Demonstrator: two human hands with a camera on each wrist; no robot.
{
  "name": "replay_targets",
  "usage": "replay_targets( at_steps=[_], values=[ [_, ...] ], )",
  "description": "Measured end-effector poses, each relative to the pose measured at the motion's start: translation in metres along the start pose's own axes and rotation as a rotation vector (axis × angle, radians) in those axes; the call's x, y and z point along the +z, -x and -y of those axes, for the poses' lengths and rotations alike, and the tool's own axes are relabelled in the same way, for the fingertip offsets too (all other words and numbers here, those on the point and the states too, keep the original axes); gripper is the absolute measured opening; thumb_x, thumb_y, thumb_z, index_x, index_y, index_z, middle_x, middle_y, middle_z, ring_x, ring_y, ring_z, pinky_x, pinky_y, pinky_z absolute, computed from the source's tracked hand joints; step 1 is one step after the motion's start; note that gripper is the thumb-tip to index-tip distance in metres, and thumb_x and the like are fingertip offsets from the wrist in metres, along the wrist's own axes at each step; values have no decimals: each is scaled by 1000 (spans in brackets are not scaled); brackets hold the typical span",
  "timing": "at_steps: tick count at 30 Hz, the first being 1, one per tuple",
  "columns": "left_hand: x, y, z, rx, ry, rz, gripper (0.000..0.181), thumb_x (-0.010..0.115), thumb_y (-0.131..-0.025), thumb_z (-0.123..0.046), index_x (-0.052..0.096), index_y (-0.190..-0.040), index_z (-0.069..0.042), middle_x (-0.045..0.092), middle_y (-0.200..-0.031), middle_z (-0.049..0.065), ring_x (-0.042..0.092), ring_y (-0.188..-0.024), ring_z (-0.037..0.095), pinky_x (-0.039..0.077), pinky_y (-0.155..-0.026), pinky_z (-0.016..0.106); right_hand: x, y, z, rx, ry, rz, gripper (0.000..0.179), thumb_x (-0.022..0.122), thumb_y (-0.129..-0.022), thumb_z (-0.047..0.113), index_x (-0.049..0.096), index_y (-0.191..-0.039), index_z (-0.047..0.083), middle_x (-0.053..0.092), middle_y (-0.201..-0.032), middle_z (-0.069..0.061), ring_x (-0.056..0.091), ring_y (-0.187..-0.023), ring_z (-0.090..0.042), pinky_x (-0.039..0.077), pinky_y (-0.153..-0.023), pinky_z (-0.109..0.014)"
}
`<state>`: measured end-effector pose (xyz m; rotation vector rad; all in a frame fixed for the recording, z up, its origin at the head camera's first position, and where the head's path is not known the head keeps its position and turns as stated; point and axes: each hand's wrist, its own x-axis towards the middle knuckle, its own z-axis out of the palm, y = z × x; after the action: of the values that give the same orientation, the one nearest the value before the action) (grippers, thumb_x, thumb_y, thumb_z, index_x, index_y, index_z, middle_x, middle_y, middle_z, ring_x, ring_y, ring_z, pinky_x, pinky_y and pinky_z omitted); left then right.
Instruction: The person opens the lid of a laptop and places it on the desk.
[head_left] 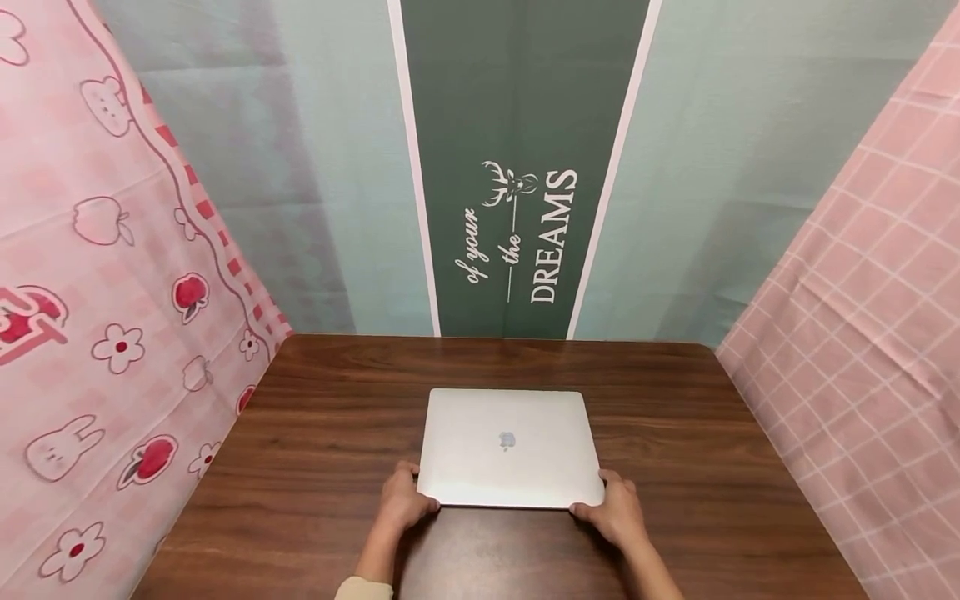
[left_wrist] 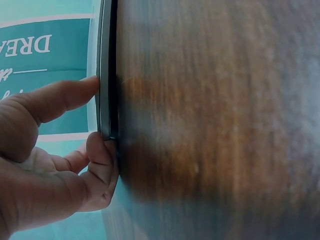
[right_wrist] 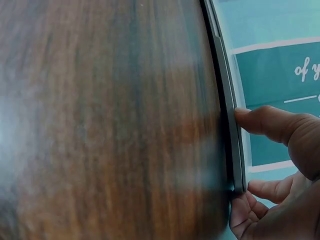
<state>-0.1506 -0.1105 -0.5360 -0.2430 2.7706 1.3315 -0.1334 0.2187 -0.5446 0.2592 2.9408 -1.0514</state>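
Note:
A closed silver laptop (head_left: pixel 480 450) with an apple logo on its lid lies in the middle of the wooden table. At its near left corner, my left hand (head_left: pixel 402 498) grips it, the thumb on the front edge and the other fingers at the side. My right hand (head_left: pixel 617 508) holds the near right corner in the same way. In the left wrist view, curled fingers (left_wrist: pixel 101 167) reach the laptop's corner close to the tabletop. The right wrist view shows the thumb against the laptop's thin front edge (right_wrist: pixel 231 125). The fingertips under the laptop are hidden.
The brown wooden table (head_left: pixel 337 400) extends on all sides of the laptop. Behind it hangs a green curtain (head_left: pixel 510 100) with white lettering. Pink cloths hang along the left (head_left: pixel 135 250) and right (head_left: pixel 862 292) sides.

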Motion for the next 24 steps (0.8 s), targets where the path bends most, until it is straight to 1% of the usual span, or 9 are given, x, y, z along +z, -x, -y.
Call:
replay_targets(
  at_steps=[4,6,8,11,13,15,18,21,24],
  values=[
    [-1,0,1,11,19,7,60,84,-53,3,51,-102,7,59,-85,18,55,-82,34,46,-72,44,-2,1,0,4,1,15,85,87,-59,24,45,-121,-16,47,-103,-37,53,-92,-45,43,-79,-53],
    [-6,0,1,11,59,48,59,84,-55,1,51,-103,8,59,-83,16,56,-78,31,46,-68,41,-3,2,2,-21,35,20,83,87,-59,24,46,-120,-17,47,-103,-36,52,-93,-46,43,-78,-53],
    [-13,1,2,12,84,96,58,83,-59,-3,51,-105,8,59,-80,12,55,-73,25,46,-64,38,-4,4,6,-77,93,13,80,86,-60,22,48,-119,-16,47,-102,-33,49,-94,-45,42,-79,-53],
    [-23,1,5,61,92,126,58,83,-62,-9,53,-109,7,57,-77,8,52,-67,19,44,-60,34,-4,7,16,-245,205,-46,73,85,-59,20,54,-114,-15,48,-99,-28,48,-93,-45,43,-77,-52],
    [-26,1,8,133,71,98,57,84,-62,-10,56,-110,4,55,-77,6,51,-68,18,43,-61,33,-4,7,26,-387,264,-101,67,85,-57,17,58,-112,-11,49,-97,-23,49,-92,-41,44,-73,-51],
    [-28,2,11,220,36,45,54,84,-62,-9,58,-109,1,55,-79,5,51,-70,18,43,-63,32,-2,7,35,-535,311,-144,60,83,-56,14,61,-108,-7,51,-94,-18,52,-88,-37,45,-68,-49],
    [-28,2,15,339,-38,-23,49,83,-64,-10,60,-106,-3,57,-84,3,55,-75,19,46,-67,34,2,6,48,-696,373,-139,51,80,-58,11,64,-104,-1,55,-90,-11,54,-81,-30,45,-64,-43],
    [-27,2,17,416,-134,-66,49,83,-64,-16,61,-107,-5,59,-92,4,58,-85,21,47,-74,39,9,4,58,-776,436,-87,44,76,-60,10,65,-102,1,57,-88,-8,56,-79,-27,44,-63,-41],
    [-26,1,18,440,-209,-72,56,84,-62,-22,61,-111,-6,60,-101,8,57,-96,28,45,-81,47,15,3,65,-806,485,-48,40,73,-60,5,65,-99,2,59,-89,-8,57,-81,-26,45,-64,-41]
  ],
)
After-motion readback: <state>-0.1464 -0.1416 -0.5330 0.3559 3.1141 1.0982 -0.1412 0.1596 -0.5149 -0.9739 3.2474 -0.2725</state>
